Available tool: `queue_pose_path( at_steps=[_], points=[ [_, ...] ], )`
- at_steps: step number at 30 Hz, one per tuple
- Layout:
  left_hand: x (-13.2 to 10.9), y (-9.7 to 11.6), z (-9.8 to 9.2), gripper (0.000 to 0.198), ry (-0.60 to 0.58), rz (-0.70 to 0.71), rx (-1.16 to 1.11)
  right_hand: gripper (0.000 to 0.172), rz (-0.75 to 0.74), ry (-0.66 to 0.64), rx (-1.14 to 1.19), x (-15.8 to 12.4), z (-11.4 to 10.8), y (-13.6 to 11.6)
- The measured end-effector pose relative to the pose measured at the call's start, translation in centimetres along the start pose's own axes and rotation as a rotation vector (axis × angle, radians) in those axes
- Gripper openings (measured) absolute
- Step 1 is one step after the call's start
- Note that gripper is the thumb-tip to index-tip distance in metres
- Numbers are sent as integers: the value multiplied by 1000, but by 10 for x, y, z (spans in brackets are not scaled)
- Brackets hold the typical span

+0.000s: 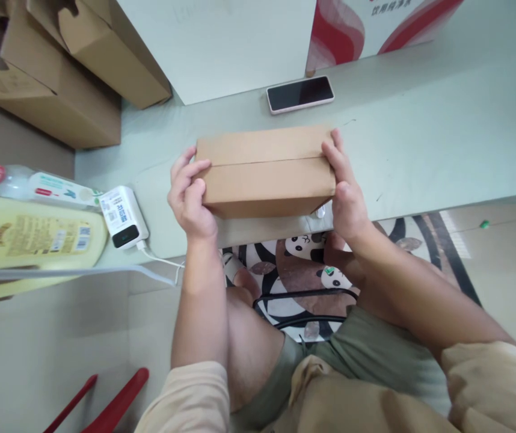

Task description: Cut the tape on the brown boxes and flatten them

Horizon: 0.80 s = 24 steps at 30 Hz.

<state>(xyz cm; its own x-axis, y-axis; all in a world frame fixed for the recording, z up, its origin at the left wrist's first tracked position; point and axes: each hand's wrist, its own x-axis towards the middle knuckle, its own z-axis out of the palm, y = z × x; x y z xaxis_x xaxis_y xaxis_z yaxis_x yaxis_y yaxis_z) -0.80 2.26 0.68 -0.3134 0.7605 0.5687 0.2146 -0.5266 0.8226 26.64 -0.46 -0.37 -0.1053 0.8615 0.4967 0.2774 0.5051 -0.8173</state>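
Observation:
A closed brown cardboard box (267, 174) is held between my two hands over the front part of the pale table. My left hand (192, 198) grips its left end, with fingers on the top edge and near face. At the right end, my right hand (346, 186) presses with its fingers bent over the top corner and the thumb lower down. A seam runs lengthwise across the box. Behind the box lies a phone (301, 94) with a dark screen. Under its near right corner, a small whitish thing (321, 211) partly shows; I cannot make out what it is.
On the left stand open cardboard boxes (59, 84), a plastic bottle (14, 180), a yellow container (36, 234) and a white power bank (125, 216) with a cable. A large white box (231, 42) stands at the back. Below the table edge lies a panda-patterned mat (280, 258).

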Motion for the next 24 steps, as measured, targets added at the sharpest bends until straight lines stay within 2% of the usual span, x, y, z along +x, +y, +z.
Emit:
queue_pose_path(
  at_steps=[3, 6, 10, 12, 16, 18, 20, 24],
  points=[
    [8, -7, -8, 29, 62, -69, -63, 71, 62, -44, 72, -6, 1, 1],
    [13, -14, -15, 30, 229, -173, -177, 74, 179, -102, 108, -12, 1, 2],
    [15, -19, -18, 30, 232, -218, -145, 86, 354, -245, 129, -17, 4, 6],
    [15, -20, -18, 30, 256, -227, -140, 92, 356, -294, 154, -17, 6, 7],
    [13, -19, -15, 32, 296, -362, -255, 88, 226, -239, 224, -14, 10, 4],
    [7, -16, -9, 35, 229, -419, -275, 81, 163, -238, 229, -13, 11, 1],
    [-1, -12, 1, 36, 94, -464, -268, 75, 102, -236, 207, -13, 12, -1],
    [-17, -2, 20, 55, -135, -685, -309, 77, 7, -160, 84, -12, 11, -6]
  ],
)
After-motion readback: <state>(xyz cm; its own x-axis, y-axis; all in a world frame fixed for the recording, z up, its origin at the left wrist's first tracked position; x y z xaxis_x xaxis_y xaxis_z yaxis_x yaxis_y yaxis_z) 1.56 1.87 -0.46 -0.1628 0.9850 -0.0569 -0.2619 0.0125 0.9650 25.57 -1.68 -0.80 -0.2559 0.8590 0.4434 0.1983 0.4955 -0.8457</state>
